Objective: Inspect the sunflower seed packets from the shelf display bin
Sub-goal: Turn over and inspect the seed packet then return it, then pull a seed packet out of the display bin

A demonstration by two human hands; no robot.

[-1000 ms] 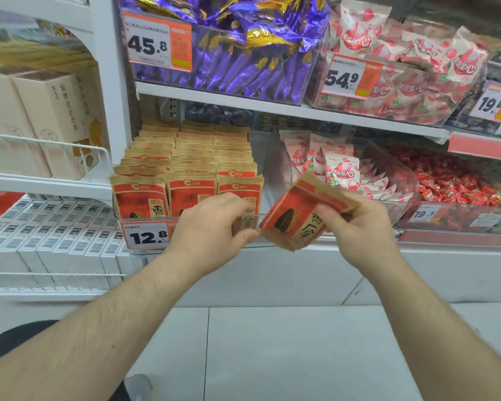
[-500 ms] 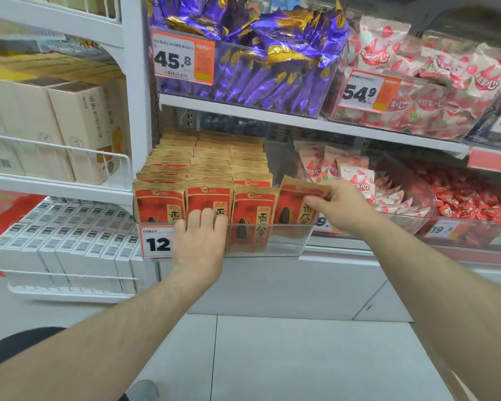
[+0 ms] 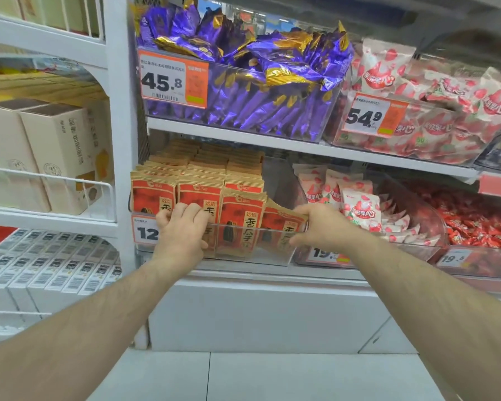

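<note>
On the middle shelf (image 3: 272,146), a clear bin (image 3: 272,257) is packed with rows of red-and-tan seed packets (image 3: 203,175), standing upright. Front rim of the bin is gripped by the left hand (image 3: 182,233), fingers curled over the edge onto the front packets, covering part of the price tag (image 3: 143,231). A loose packet (image 3: 281,227) is seen at the bin's right front corner, tilted, lower than the rest. It is touched at its right edge by the right hand (image 3: 324,225), fingers curled at the bin's corner; whether the packet or the rim is pinched cannot be told. Just right of the bin, a second bin of white-and-pink candy bags (image 3: 356,209) is set, then red candies (image 3: 475,224). On the shelf above, purple wrappers (image 3: 258,82) and more pink bags (image 3: 434,111) are held in bins with tags. At left, beige boxes (image 3: 55,151) are kept behind a wire rail, white boxes (image 3: 49,270) below. Both forearms are bare. Pale floor tiles (image 3: 243,377) are seen below.
</note>
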